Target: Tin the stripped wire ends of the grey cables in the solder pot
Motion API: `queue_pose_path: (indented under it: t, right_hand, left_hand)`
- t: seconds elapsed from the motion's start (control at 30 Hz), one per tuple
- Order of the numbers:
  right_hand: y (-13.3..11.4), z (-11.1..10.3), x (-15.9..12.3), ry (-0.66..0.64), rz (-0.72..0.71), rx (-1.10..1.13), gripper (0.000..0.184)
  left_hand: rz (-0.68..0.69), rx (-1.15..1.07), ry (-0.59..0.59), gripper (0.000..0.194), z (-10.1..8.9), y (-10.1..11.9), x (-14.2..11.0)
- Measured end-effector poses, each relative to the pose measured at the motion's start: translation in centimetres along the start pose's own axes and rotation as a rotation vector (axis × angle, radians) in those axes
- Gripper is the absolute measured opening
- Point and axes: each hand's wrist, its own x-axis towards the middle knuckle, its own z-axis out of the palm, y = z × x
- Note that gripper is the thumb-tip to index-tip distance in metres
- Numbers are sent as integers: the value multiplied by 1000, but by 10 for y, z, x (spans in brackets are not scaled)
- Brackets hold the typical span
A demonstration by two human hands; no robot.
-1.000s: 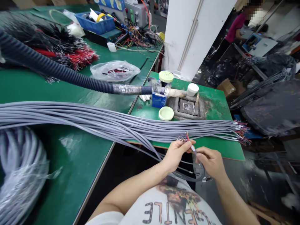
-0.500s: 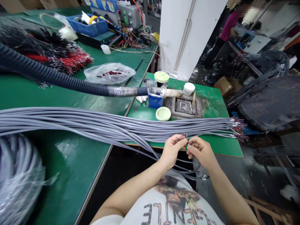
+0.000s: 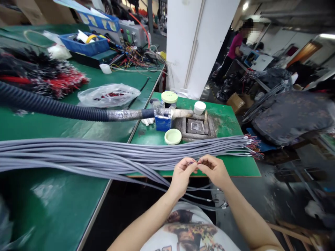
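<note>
Both my hands meet just over the near edge of the green bench, thumbs and fingertips pressed together. Pinched in my left hand (image 3: 182,174) are thin coloured wires (image 3: 198,161), mostly hidden by the fingers. My right hand (image 3: 214,170) pinches the same wires from the other side, its fingertips almost touching the left ones. Just beyond them lies a thick bundle of grey cables (image 3: 104,152), its stripped ends (image 3: 252,144) fanning out red and dark at the right. Several more grey cables (image 3: 201,205) hang below the hands in front of my shirt.
Beyond the cables stand a solder pot (image 3: 195,127), a pale green lid (image 3: 173,136), a white cup (image 3: 199,107) and a blue box (image 3: 163,123). A ribbed black hose (image 3: 78,111) crosses from the left. A plastic bag (image 3: 108,94) lies behind it. Someone in a magenta top (image 3: 236,45) stands far off.
My fingertips have drawn closer together, and the wires that stuck up between them are now mostly covered. The view has tilted up and turned slightly right.
</note>
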Motion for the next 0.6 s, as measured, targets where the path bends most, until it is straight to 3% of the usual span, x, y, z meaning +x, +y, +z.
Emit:
queue_pose_path:
  t: [0.33,0.6]
  right_hand:
    - [-3,4,4,123,-135,-144,17]
    - [-4,-12,22,84,-120,-117,18]
  left_hand:
    - [69,128,-14,16,0,-8,-3]
    - [93,245,-39,21,2,-6,-3]
